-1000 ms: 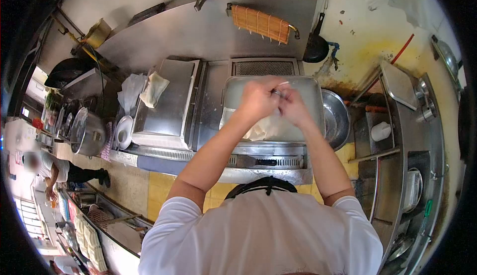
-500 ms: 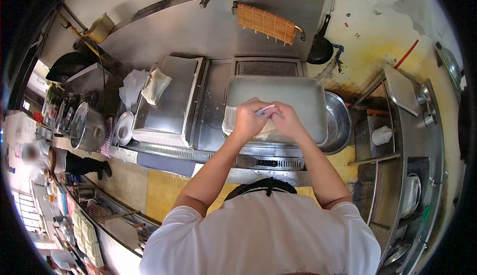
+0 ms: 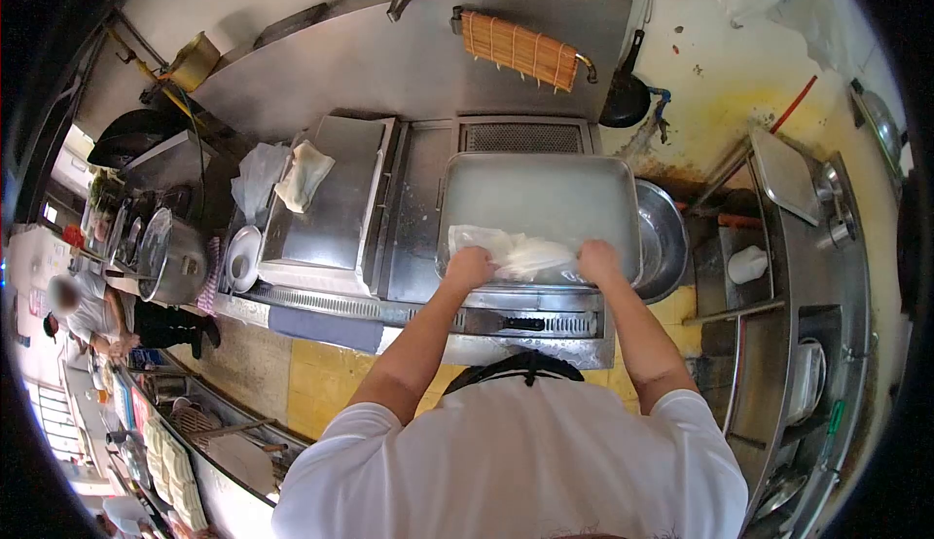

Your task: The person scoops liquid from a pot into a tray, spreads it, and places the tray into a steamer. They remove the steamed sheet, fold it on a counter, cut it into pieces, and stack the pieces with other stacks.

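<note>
A large rectangular metal tray point(image 3: 533, 157) stands on the steel counter in front of me, its inside pale and cloudy-looking. Over its near edge a crumpled, white, partly see-through plastic bag point(image 3: 530, 255) is stretched sideways between my hands. My left hand point(image 3: 470, 268) is closed on the bag's left part, by the tray's near left corner. At the bag's right end, my right hand point(image 3: 598, 263) is closed too, slightly blurred. What lies inside the bag, if anything, I cannot make out.
A metal bowl point(image 3: 662, 242) sits partly under the tray's right side. To the left, a folded white cloth point(image 3: 305, 177) rests on a steel lid point(image 3: 326, 228). A bamboo mat point(image 3: 520, 48) hangs at the back. Another person point(image 3: 102, 310) stands far left.
My hands were together over the tray, pinching part of the bag. They have moved apart and toward me, and the bag is now spread between them.
</note>
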Motion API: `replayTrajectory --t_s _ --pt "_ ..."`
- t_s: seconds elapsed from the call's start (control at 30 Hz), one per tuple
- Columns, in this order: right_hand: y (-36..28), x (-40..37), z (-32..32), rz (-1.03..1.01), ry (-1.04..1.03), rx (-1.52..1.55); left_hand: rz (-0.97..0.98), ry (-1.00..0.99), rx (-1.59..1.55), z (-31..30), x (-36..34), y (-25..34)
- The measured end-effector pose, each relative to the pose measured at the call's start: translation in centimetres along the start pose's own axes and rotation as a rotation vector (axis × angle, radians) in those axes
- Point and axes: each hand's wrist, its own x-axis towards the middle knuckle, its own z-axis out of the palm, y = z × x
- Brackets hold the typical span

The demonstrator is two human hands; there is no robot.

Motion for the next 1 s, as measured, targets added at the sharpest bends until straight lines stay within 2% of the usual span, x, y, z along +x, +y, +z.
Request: replayTrajectory --t_s 0.1,0.17,0.23,0.33,0.37,0.47,0.57,0.63,0.7,0.73,0.8,0.83,0.87,0.9,0.93,1.0 --pt "0.7 0.6 -0.5 0.059 0.130 -0.048 0.107 0.086 -0.068 -0.8 1.3 1.7" --pt "-2.8 -0.3 -6.5 -0.041 0.148 0.250 0.068 0.186 -0.277 -5.0 1.4 6.4" --pt "-6.1 -0.5 -8.6 -0.398 0.378 0.846 0.232 0.462 -0.570 -8.0 0.8 11.0" --pt "-9.8 -2.9 -12.6 -0.257 0.156 0.969 0.394 0.583 -0.646 -11.8 0.8 13.6" --pt "-9.0 -2.6 -11.3 -0.294 0.258 0.747 0.335 0.646 -0.698 -13.4 0.1 13.5" --pt "-0.2 -0.4 -2.8 -0.219 0.183 0.322 0.117 0.914 -0.876 -20.9 -1.5 9.7" --pt "-0.2 -2.1 -5.4 -0.058 0.272 0.661 0.163 0.733 -0.641 -21.2 -1.3 8.5" --pt "-5.6 -3.1 -10.9 -0.383 0.537 0.948 0.257 0.588 -0.477 -17.4 -0.4 9.5" --pt "-9.7 -2.4 -12.8 -0.461 0.359 1.086 0.292 0.519 -0.481 -15.8 -0.7 13.3" --pt "-10.5 -2.4 -13.0 -0.496 0.264 1.150 0.317 0.545 -0.500 -16.1 -0.9 13.6" --pt "-10.5 -3.5 -11.7 -0.447 0.251 0.964 0.362 0.598 -0.548 -16.6 -1.4 14.1" --pt "-10.4 -4.0 -10.8 -0.428 0.245 0.868 0.270 0.617 -0.557 -18.3 -1.9 13.1" --pt "-9.2 -4.0 -9.4 -0.344 0.213 0.804 0.257 0.730 -0.602 -20.1 -2.0 11.3" --pt "-7.0 -3.6 -7.2 -0.259 0.180 0.744 0.191 0.839 -0.742 -21.6 -2.1 9.8" --pt "-3.9 -2.4 -4.1 -0.221 0.196 0.640 0.064 0.903 -0.686 -22.7 -1.7 7.3" --pt "-0.4 -1.3 -2.2 -0.170 0.210 0.479 0.006 0.882 -0.627 -22.2 -2.5 6.3"
